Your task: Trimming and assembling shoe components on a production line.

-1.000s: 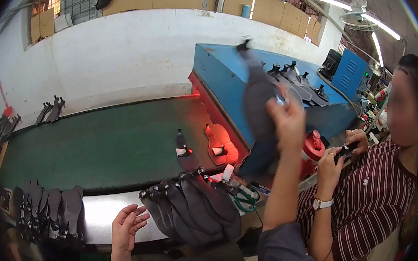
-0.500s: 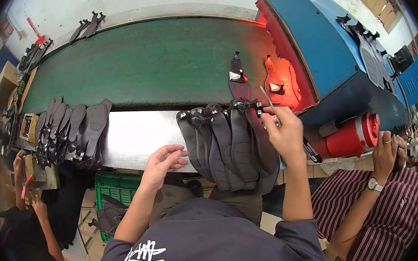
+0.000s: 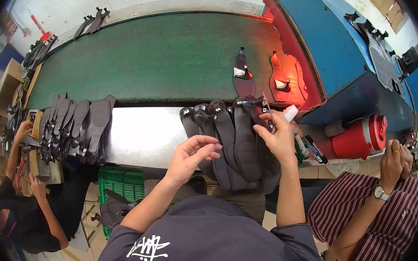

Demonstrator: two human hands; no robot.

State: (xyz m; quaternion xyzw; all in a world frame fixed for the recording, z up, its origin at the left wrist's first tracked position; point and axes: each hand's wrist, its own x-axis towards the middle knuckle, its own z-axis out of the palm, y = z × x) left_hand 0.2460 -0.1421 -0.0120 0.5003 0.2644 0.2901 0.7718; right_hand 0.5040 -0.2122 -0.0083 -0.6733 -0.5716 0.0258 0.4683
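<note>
A row of dark grey sandal soles (image 3: pixel 243 151) with shiny black parts at their far ends lies overlapped in front of me, the near ends over the edge of a metal tabletop (image 3: pixel 139 133). My right hand (image 3: pixel 279 139) is pinched round a thin stick-like tool (image 3: pixel 267 105), held upright over the far end of the rightmost soles. Its exact kind is unclear. Above the left part of the row hovers my left hand (image 3: pixel 191 159), fingers loosely bent and thumb apart, with nothing visible in it.
Beyond runs a green conveyor belt (image 3: pixel 165 57) carrying sandals (image 3: pixel 243 81) towards a red-lit blue machine (image 3: pixel 322 31). More soles (image 3: pixel 100 121) lie left. Pens (image 3: pixel 315 150), a white-capped container (image 3: pixel 290 113) and a red jug (image 3: pixel 357 138) stand right. Co-workers flank me; a green crate (image 3: pixel 122 182) sits below.
My left hand has moved right and over the soles. My right hand has shifted slightly left and down, its tool now more upright. The left co-worker's hand has risen to the small box.
</note>
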